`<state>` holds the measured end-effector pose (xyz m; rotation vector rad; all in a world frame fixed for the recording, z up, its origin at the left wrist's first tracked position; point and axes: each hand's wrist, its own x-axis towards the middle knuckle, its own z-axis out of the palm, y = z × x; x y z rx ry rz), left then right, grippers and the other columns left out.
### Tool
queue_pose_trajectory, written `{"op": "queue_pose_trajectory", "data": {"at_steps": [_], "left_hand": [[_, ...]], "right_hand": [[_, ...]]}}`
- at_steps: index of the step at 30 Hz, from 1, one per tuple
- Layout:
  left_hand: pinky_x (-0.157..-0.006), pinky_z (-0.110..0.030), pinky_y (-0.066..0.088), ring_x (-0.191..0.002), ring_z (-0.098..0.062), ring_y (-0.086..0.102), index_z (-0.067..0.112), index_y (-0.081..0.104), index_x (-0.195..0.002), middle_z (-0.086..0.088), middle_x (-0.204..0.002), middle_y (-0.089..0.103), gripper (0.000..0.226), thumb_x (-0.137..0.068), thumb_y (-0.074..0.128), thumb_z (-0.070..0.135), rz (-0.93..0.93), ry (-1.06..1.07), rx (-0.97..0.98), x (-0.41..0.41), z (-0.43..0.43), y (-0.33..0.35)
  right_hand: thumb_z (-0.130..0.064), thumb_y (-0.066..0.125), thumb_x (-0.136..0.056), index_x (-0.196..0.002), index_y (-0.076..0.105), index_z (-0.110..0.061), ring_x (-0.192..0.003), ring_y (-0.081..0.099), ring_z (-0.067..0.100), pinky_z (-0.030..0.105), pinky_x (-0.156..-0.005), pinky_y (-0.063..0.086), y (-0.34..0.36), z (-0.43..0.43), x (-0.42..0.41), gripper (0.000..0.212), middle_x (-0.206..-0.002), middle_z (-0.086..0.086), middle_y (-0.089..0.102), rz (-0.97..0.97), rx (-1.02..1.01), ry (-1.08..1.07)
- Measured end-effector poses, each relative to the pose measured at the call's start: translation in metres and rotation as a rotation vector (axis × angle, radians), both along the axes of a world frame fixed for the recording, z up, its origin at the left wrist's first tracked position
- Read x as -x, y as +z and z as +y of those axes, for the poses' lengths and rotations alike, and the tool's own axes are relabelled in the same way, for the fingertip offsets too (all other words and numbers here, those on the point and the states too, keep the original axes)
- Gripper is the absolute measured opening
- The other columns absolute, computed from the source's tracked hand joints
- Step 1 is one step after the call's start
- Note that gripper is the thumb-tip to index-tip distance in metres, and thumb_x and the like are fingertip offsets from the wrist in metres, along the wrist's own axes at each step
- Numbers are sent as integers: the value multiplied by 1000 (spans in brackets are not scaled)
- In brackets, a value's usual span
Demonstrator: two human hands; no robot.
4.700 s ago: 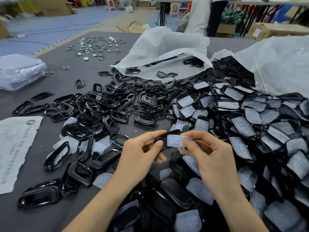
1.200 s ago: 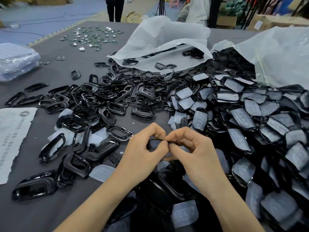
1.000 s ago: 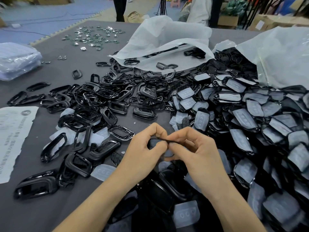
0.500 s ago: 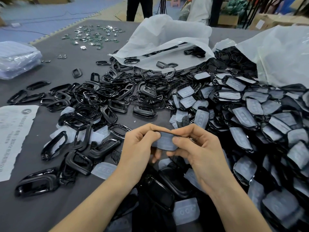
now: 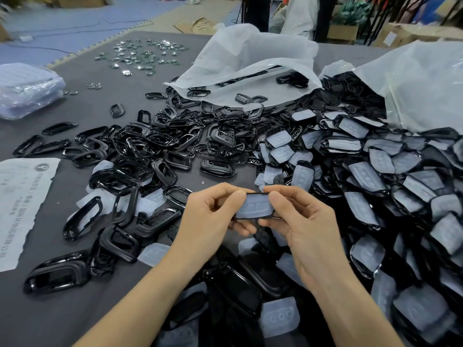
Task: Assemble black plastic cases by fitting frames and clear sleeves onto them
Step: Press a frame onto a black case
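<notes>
A small black case with a clear sleeve (image 5: 255,207) on its face sits between my two hands above the table's middle. My left hand (image 5: 210,216) pinches its left end with thumb and fingers. My right hand (image 5: 300,221) pinches its right end, thumb on the sleeve's face. The sleeve's three round button marks face me. A heap of black frames (image 5: 150,156) lies to the left. Several sleeved cases (image 5: 370,176) are piled on the right. Loose clear sleeves (image 5: 279,316) lie near me.
A grey table (image 5: 50,316) holds everything. A white plastic bag (image 5: 250,53) lies at the back, another bag (image 5: 426,86) at the right. A printed paper sheet (image 5: 20,201) is at the left edge. Small metal parts (image 5: 142,56) are scattered at the far left, with a wrapped bundle (image 5: 25,88) beside them.
The case was held edge-on between my fingertips a second ago. It has turned, so the sleeve's face now points at me, and my hands have moved slightly apart.
</notes>
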<state>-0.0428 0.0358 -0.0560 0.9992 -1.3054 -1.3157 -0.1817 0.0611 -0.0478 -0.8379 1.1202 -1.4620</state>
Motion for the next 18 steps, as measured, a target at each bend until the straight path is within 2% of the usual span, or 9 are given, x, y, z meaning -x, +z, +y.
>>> {"op": "queue_pose_trajectory", "data": {"at_steps": [3,6,10,15,17,18], "left_hand": [[-47,-16,52,-51,-18,69,11,71,-87,-6,-67,73,21,-95,53,4,13,44,-11,0,-2,0],[-48,-16,53,-53,-19,70,14,72,-87,-5,-71,74,22,-94,54,5,3,64,14,-1,-3,0],[-51,-19,55,-55,-21,71,22,75,-86,-3,-73,75,22,-92,58,9,-63,94,98,-1,-2,-5],[-56,-27,59,-58,-13,71,28,73,-97,5,-79,75,17,-91,59,20,-271,102,283,-2,3,-6],[-63,-31,59,-72,-14,72,30,70,-109,7,-94,75,21,-91,61,24,-326,63,366,-5,2,-3],[-71,-30,58,-85,-13,71,29,67,-116,8,-106,73,26,-91,62,26,-390,34,453,-7,1,0]], "right_hand": [[-16,58,-88,-78,75,-9,-72,70,23,22,-61,55,3,0,3,21,-84,17,73,-49,-16,20],[-22,66,-75,-78,74,-7,-66,69,22,23,-59,55,6,1,4,17,-81,19,72,-79,-38,42],[-2,68,-79,-84,70,-3,-58,65,17,22,-54,54,6,1,5,5,-66,12,67,16,-63,56],[7,62,-83,-76,65,-6,-51,60,14,21,-51,51,5,1,6,15,-61,6,65,117,-65,56],[8,61,-83,-72,64,-8,-51,57,14,21,-49,48,5,1,8,20,-60,5,62,94,-84,66],[9,61,-83,-70,64,-10,-51,55,14,22,-48,47,5,1,10,23,-60,6,60,58,-97,68]]}}
